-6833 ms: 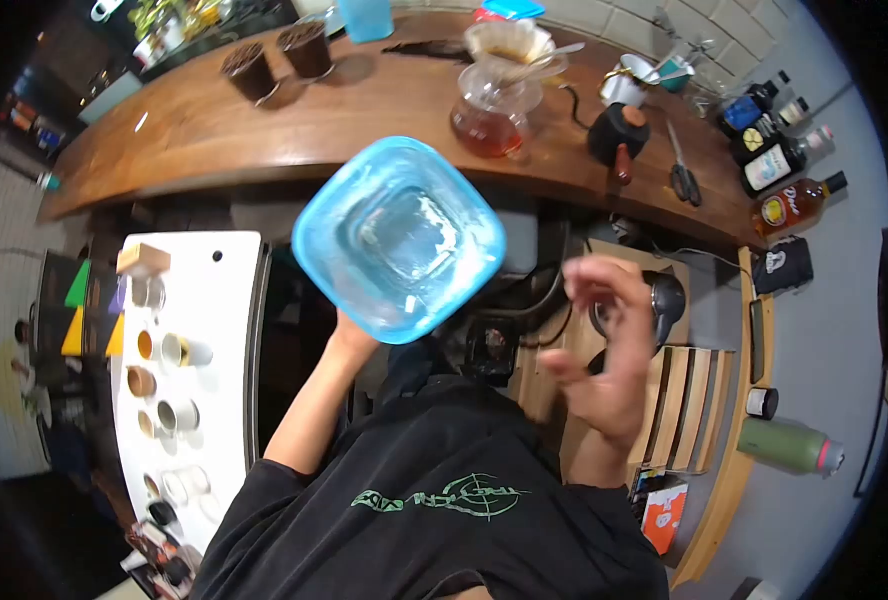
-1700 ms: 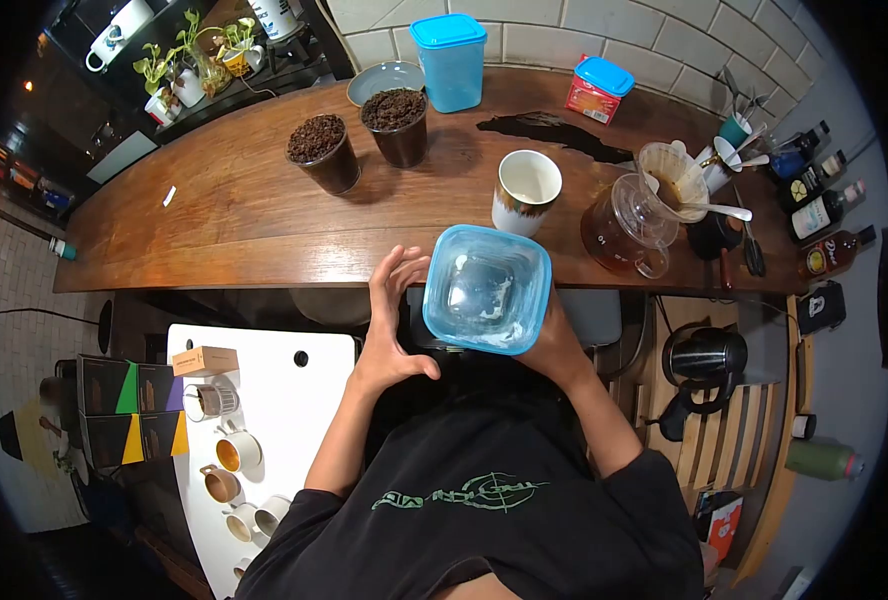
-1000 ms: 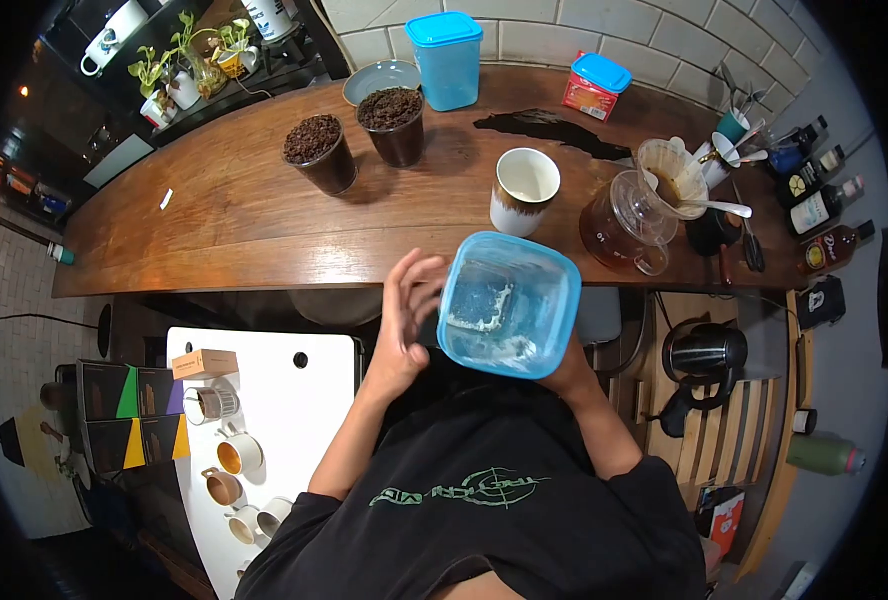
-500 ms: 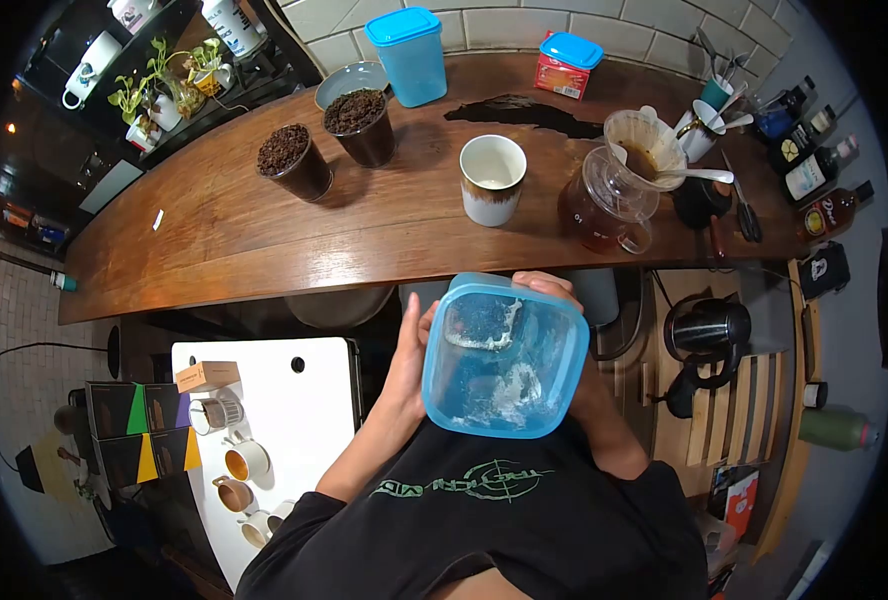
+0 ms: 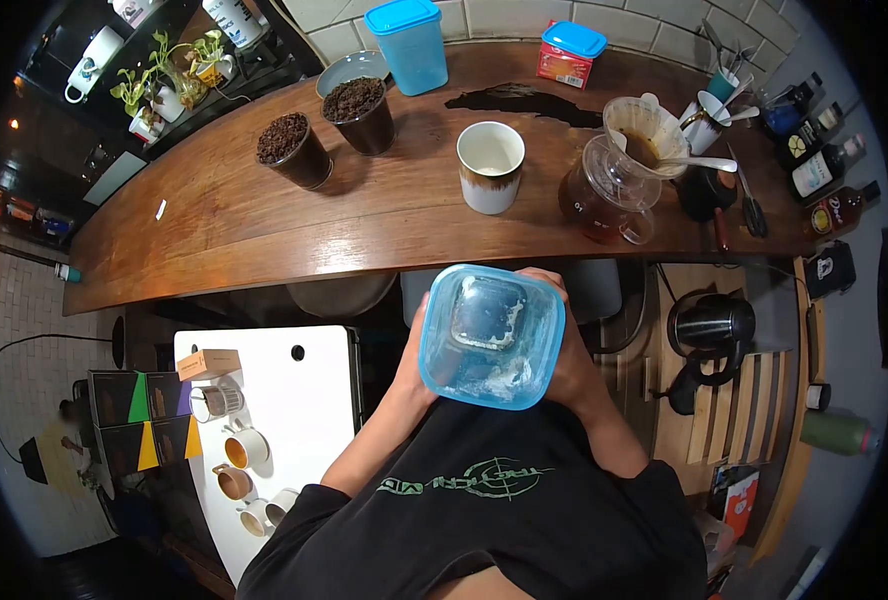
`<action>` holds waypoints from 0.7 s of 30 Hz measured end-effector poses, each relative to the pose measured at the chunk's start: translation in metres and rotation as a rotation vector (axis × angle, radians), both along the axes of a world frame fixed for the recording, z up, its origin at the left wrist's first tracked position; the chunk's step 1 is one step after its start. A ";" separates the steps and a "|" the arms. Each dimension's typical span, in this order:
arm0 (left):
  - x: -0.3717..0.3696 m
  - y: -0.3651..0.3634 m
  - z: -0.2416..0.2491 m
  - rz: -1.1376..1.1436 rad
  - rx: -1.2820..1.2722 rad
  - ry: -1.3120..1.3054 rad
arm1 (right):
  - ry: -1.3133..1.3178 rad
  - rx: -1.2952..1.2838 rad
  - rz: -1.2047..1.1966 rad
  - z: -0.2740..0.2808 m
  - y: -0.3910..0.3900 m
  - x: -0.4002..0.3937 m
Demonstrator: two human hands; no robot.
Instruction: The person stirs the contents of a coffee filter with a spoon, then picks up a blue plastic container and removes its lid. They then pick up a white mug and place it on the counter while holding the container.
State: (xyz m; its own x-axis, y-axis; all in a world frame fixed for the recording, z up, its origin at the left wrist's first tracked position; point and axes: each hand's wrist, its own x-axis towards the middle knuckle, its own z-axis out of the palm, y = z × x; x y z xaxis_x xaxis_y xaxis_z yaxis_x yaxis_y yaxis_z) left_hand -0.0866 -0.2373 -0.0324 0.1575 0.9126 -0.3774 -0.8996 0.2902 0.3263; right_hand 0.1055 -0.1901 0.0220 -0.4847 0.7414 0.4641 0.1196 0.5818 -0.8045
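Note:
Between my two hands is a blue translucent plastic container [image 5: 447, 385], its square mouth facing up toward me. White powdery residue clings to its bottom and the near wall. My left hand [image 5: 414, 352] grips the left side, and my right hand [image 5: 568, 350] grips the right side; most of the fingers are hidden behind the walls. On the wooden counter [image 5: 264, 245] just beyond stands a white-and-brown cup [image 5: 489, 185]. A glass coffee server [image 5: 594, 205] with a dripper [image 5: 664, 145], wet grounds and a spoon [image 5: 704, 162] stands to its right.
Two glasses of dark grounds [image 5: 301, 160] [image 5: 366, 125] stand at the counter's left. Behind are a lidded blue container [image 5: 412, 55] and a red box [image 5: 564, 68] with a blue lid. Cups [image 5: 248, 448] sit on a white table [image 5: 294, 400]; a black kettle [image 5: 709, 325] is at right.
The blue container has shifted slightly left and toward the counter, and its opening has tilted so that more of the bottom shows. Both hands still hold it.

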 end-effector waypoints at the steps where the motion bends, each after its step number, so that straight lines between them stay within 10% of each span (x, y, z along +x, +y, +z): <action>1: -0.002 -0.001 0.004 -0.033 -0.015 -0.071 | -0.005 -0.031 -0.010 0.000 -0.001 0.001; 2: -0.001 -0.002 0.007 -0.037 -0.016 -0.073 | -0.010 -0.060 -0.022 -0.001 -0.001 0.001; 5: 0.001 -0.010 0.017 -0.018 0.410 0.971 | -0.053 -0.031 -0.060 -0.015 -0.004 0.008; 8: -0.006 -0.011 0.017 -0.147 0.782 1.030 | -0.157 -0.101 0.007 -0.011 -0.009 0.018; 12: 0.001 -0.010 0.030 -0.441 0.458 1.059 | -0.191 -0.151 0.111 -0.008 -0.013 0.022; 21: -0.002 -0.017 -0.006 -0.104 0.491 1.070 | -0.146 -0.130 -0.412 0.101 0.031 0.174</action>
State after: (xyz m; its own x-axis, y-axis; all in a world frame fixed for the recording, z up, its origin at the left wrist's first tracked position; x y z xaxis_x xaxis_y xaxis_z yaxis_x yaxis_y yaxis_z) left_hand -0.0885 -0.2542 -0.0388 0.0563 0.9981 0.0251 -0.0807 -0.0206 0.9965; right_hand 0.2797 -0.1596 0.1231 -0.1910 0.9337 0.3028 0.4375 0.3571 -0.8253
